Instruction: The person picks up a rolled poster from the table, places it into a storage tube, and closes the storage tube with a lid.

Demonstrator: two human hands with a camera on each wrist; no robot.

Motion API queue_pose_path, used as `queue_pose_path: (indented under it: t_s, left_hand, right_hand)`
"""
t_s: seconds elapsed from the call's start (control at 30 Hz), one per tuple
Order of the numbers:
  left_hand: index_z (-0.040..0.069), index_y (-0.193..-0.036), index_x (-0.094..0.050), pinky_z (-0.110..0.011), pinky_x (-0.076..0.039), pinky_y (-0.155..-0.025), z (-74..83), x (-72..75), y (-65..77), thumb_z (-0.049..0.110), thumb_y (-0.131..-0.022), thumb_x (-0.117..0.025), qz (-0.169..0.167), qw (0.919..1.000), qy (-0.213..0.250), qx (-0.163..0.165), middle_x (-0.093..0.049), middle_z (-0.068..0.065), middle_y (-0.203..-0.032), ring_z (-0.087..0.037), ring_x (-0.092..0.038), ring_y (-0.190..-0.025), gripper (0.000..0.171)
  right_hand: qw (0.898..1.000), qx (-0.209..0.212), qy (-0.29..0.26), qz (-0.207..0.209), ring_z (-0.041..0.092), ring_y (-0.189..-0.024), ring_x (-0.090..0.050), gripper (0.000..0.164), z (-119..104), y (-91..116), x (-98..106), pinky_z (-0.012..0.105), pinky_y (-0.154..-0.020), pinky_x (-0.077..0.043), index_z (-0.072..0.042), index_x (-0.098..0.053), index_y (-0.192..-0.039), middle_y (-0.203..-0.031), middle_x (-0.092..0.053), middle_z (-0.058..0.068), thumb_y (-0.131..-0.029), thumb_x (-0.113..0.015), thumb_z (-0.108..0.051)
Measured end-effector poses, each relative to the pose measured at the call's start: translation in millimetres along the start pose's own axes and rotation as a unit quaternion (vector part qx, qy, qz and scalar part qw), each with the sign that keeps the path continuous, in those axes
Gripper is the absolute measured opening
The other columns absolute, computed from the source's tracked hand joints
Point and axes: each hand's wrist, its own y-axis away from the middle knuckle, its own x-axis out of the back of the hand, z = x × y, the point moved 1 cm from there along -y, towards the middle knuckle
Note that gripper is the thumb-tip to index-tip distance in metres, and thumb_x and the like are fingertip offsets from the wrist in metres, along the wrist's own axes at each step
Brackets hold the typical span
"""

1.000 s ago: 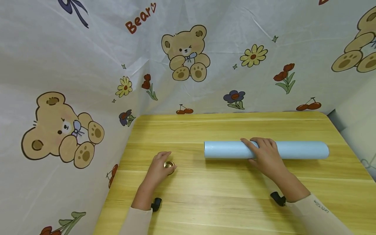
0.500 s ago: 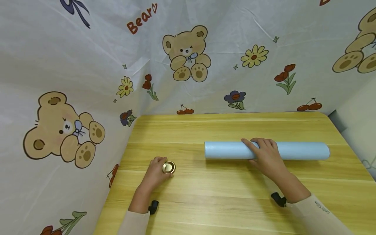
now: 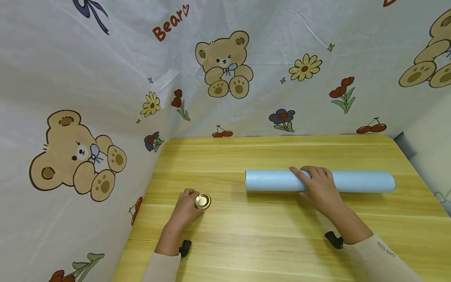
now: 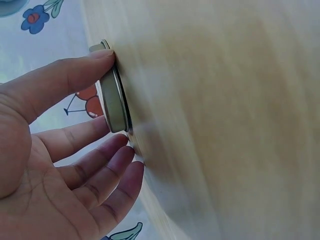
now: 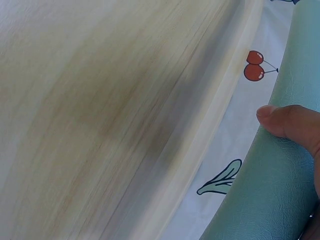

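In the head view my left hand (image 3: 184,209) is at the left of the table, pinching a small round gold-coloured metal cup (image 3: 202,201) by its sides. The left wrist view shows the cup (image 4: 116,102) edge-on, thumb on one side and index fingertip on the other, the remaining fingers loosely bent below. On the right, my right hand (image 3: 320,188) grips the middle of a light blue roll (image 3: 364,181) with a smooth, leathery surface, lying crosswise. My right thumb (image 5: 287,122) presses along the roll's side in the right wrist view; the other fingers are mostly hidden.
The wood-grain table (image 3: 246,243) carries both things. A white cloth (image 3: 260,43) printed with bears, flowers and cherries hangs behind it and along its left side. Black wrist mounts (image 3: 332,239) stick out beside both cuffs.
My left hand has shifted from over the gold cup to its left side, so the cup's whole round top now shows. My right hand and the roll stay put.
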Motion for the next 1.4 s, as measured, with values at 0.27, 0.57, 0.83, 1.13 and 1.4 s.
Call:
queue_pose_path:
  t_s: [0.27,0.57,0.83,1.13,1.4]
  left_hand:
    - [-0.002,-0.134,-0.059,-0.054,-0.049,-0.102,-0.7,0.4,-2.3,0.013,-0.077,-0.088,0.003,1.0,0.004,0.005,-0.058,-0.018,-0.135,-0.038,-0.051,-0.127,0.065]
    - [0.001,-0.135,-0.058,-0.053,-0.048,-0.103,0.3,3.8,-3.7,0.011,-0.079,-0.086,0.007,0.9995,0.032,0.005,-0.061,-0.017,-0.128,-0.035,-0.058,-0.123,0.064]
    - [0.004,-0.144,-0.052,-0.052,-0.05,-0.102,3.6,4.0,-2.2,0.023,-0.087,-0.081,0.001,0.9981,0.057,0.021,-0.055,-0.014,-0.132,-0.031,-0.059,-0.122,0.067]
    - [0.008,-0.142,-0.055,-0.054,-0.049,-0.103,7.9,8.1,-4.9,0.031,-0.086,-0.082,0.013,0.9955,0.092,0.019,-0.057,-0.013,-0.138,-0.031,-0.06,-0.124,0.067]
    - [0.013,-0.146,-0.052,-0.043,-0.057,-0.092,13.4,10.2,-6.0,0.036,-0.087,-0.08,0.014,0.9901,0.139,0.01,-0.059,-0.007,-0.136,-0.028,-0.064,-0.114,0.069]
  right_hand:
    - [1.0,0.0,-0.002,0.001,0.045,-0.116,-0.052,0.101,-1,0,1,0.065,-0.104,-0.034,-0.023,-0.047,-0.149,-0.127,-0.056,0.021,-0.061,-0.098,-0.017]
    - [1.0,0.0,-0.002,-0.003,0.045,-0.117,-0.051,0.1,0,0,0,0.064,-0.104,-0.033,-0.024,-0.046,-0.148,-0.127,-0.055,0.021,-0.062,-0.097,-0.018]
    - [1.0,-0.001,-0.002,-0.004,0.045,-0.118,-0.052,0.1,0,1,0,0.065,-0.104,-0.033,-0.024,-0.046,-0.149,-0.128,-0.055,0.02,-0.063,-0.097,-0.019]
    - [1.0,-0.004,-0.001,-0.005,0.045,-0.118,-0.052,0.099,-1,1,1,0.064,-0.104,-0.034,-0.024,-0.047,-0.149,-0.128,-0.056,0.02,-0.063,-0.097,-0.018]
    - [1.0,0.003,-0.006,0.001,0.045,-0.117,-0.052,0.1,-2,-1,3,0.065,-0.103,-0.033,-0.023,-0.046,-0.149,-0.127,-0.055,0.02,-0.062,-0.097,-0.018]
